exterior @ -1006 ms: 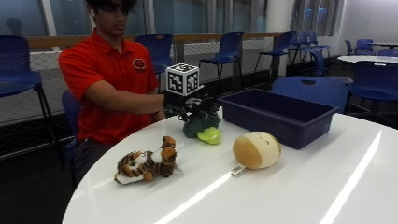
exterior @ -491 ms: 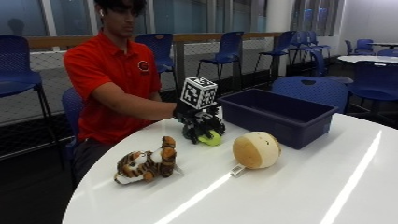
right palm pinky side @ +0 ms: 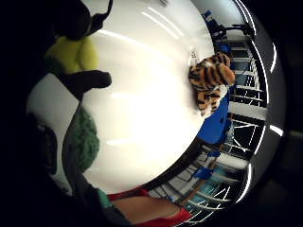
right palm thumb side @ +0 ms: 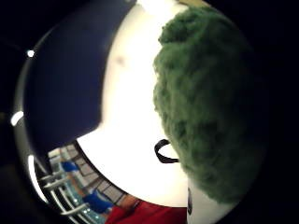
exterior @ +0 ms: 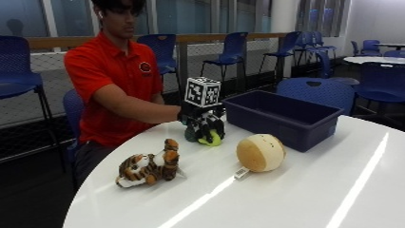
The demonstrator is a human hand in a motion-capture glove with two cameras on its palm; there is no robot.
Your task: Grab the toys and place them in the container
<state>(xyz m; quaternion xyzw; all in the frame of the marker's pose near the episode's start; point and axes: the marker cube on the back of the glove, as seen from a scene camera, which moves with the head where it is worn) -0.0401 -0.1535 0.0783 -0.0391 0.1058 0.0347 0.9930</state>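
Gloved right hand (exterior: pixel 201 124) closed as a grip round the green plush toy (exterior: pixel 204 132), fingers curled over its top; yellow-green part of the toy showing below the fingers at the side away from the person. Toy low over the white worktop (exterior: pixel 329 190), near the edge where the person sits; whether touching the surface or just lifted clear, impossible to tell from the outside view. In the thumb side palm view, green fuzz (right palm thumb side: pixel 210 102) filling much of the frame, so right against the palm. Dark blue container (exterior: pixel 282 116) just beside the grip, on the side away from the person's body and toward the far edge of the worktop, its open top level with or slightly above the held toy. Long axis of the container running away across the worktop, one short end wall nearest the hand. Likely demand of the coming move: a lift above that near rim, then a short carry sideways over the opening. Two more toys lying apart from the grip and not held: striped tiger plush (exterior: pixel 149 167) near the person's edge, tan ball-shaped plush (exterior: pixel 260 152) between tiger and container, close to the container's front wall.
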